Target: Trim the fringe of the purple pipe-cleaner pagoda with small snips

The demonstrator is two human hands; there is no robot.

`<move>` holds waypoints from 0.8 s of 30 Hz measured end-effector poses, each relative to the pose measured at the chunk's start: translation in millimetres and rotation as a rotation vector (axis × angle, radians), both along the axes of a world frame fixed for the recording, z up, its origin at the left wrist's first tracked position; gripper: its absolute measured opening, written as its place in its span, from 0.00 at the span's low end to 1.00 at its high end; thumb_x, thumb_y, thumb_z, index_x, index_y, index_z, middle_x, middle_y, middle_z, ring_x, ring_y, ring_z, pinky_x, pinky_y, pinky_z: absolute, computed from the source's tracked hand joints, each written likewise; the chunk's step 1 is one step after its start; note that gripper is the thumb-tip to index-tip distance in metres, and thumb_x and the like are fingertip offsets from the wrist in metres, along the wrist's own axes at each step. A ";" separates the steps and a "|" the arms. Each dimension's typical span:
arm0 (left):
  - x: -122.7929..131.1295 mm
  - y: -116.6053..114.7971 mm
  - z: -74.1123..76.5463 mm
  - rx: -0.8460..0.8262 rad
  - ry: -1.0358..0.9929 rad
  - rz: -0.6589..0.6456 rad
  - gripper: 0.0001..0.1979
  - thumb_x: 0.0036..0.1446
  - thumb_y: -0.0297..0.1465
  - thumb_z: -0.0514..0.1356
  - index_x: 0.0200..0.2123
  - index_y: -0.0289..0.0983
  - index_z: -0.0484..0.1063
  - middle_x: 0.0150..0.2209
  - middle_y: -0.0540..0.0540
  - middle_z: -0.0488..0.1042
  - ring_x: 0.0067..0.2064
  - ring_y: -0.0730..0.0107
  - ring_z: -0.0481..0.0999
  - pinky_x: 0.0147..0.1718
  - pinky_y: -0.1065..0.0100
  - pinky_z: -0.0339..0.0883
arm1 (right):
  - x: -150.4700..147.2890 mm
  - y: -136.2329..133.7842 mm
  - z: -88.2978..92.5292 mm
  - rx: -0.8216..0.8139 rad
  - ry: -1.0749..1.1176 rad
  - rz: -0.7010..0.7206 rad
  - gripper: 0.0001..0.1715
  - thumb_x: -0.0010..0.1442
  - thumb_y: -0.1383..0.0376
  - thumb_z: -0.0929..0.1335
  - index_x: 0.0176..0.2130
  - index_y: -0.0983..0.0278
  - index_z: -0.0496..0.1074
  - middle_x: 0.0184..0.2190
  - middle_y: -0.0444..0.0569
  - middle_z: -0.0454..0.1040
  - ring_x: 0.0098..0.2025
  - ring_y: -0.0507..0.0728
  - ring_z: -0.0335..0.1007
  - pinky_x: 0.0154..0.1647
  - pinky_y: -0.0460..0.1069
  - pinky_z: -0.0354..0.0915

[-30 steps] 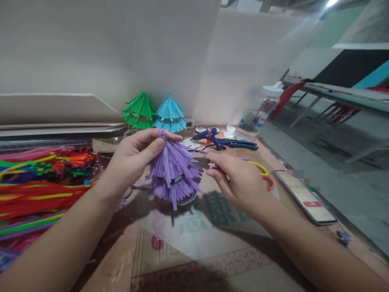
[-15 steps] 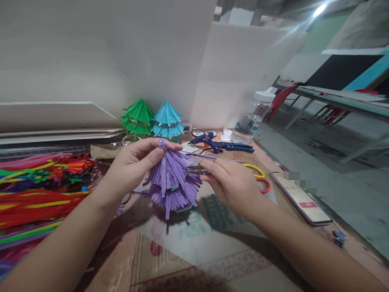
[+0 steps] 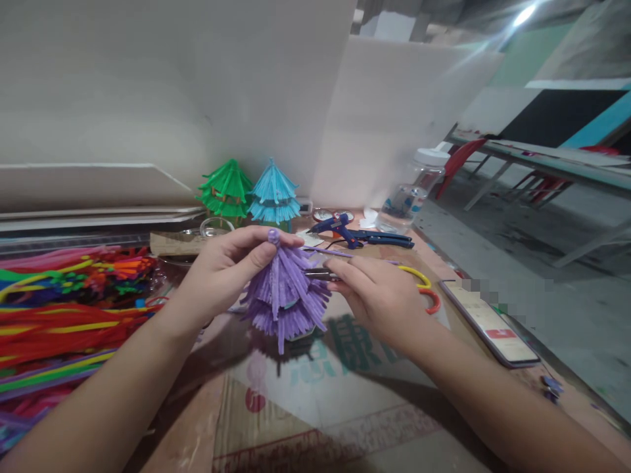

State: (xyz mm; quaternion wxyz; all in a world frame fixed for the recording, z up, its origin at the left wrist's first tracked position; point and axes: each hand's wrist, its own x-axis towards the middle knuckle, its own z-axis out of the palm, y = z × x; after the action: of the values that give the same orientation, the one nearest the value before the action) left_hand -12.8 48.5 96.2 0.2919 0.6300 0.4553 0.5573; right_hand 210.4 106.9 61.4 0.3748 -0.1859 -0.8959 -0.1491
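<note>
A purple tree (image 3: pixel 288 289) made of fuzzy pipe cleaners, in two fringed tiers, stands tilted before me. My left hand (image 3: pixel 239 259) pinches it near the top, thumb and fingers beside its small round tip. From the right, my right hand (image 3: pixel 377 292) grips a slim dark metal tool (image 3: pixel 319 274), whose point reaches the upper tier's fringe. Most of the tool is hidden in that hand, so its exact kind is unclear. Behind my right hand lie a yellow loop (image 3: pixel 418 276) and an orange loop (image 3: pixel 432 301), like scissor handles.
Green (image 3: pixel 227 187) and blue (image 3: pixel 274 190) trees stand at the back. A blue glue gun (image 3: pixel 340 226), blue-handled pliers (image 3: pixel 387 238) and a clear bottle (image 3: pixel 411 190) are right of them. Bundled pipe cleaners (image 3: pixel 64 328) lie left; a phone (image 3: pixel 490 325) lies right, on the table.
The purple tree and my left hand have shifted slightly right. The dark tool stays against the tree's right side in my right hand.
</note>
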 end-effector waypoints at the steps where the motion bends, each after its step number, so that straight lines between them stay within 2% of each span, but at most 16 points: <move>1: -0.1 -0.3 0.0 -0.007 -0.001 0.002 0.17 0.54 0.47 0.66 0.38 0.41 0.82 0.42 0.43 0.83 0.45 0.58 0.81 0.45 0.64 0.75 | 0.0 0.2 0.3 0.010 -0.003 -0.005 0.18 0.71 0.64 0.60 0.41 0.67 0.76 0.29 0.53 0.78 0.29 0.57 0.70 0.30 0.50 0.61; 13: -1.6 -0.2 -0.6 -0.033 -0.031 0.001 0.18 0.53 0.48 0.66 0.37 0.41 0.82 0.42 0.42 0.83 0.44 0.57 0.81 0.43 0.63 0.75 | 4.6 3.6 1.5 0.050 -0.038 -0.008 0.16 0.71 0.65 0.60 0.42 0.68 0.76 0.28 0.52 0.76 0.29 0.58 0.67 0.29 0.52 0.59; 18: -0.3 -0.9 -0.9 -0.025 -0.010 0.006 0.16 0.53 0.47 0.66 0.37 0.42 0.82 0.42 0.44 0.83 0.45 0.59 0.81 0.44 0.64 0.75 | 3.2 2.3 3.5 0.059 -0.059 -0.022 0.19 0.71 0.65 0.59 0.40 0.67 0.77 0.25 0.50 0.73 0.27 0.57 0.65 0.28 0.51 0.56; 24: 0.7 -2.2 -0.4 -0.023 -0.015 -0.009 0.15 0.54 0.47 0.66 0.37 0.43 0.82 0.42 0.44 0.83 0.46 0.59 0.81 0.46 0.65 0.75 | 2.0 1.6 3.1 0.055 -0.049 -0.021 0.21 0.72 0.63 0.59 0.40 0.68 0.77 0.26 0.51 0.74 0.28 0.58 0.66 0.28 0.52 0.56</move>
State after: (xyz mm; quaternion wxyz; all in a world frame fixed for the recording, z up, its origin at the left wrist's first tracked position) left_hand -12.1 46.3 95.8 0.3050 0.6246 0.4565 0.5554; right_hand 212.4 108.5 64.5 0.3564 -0.1810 -0.8983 -0.1822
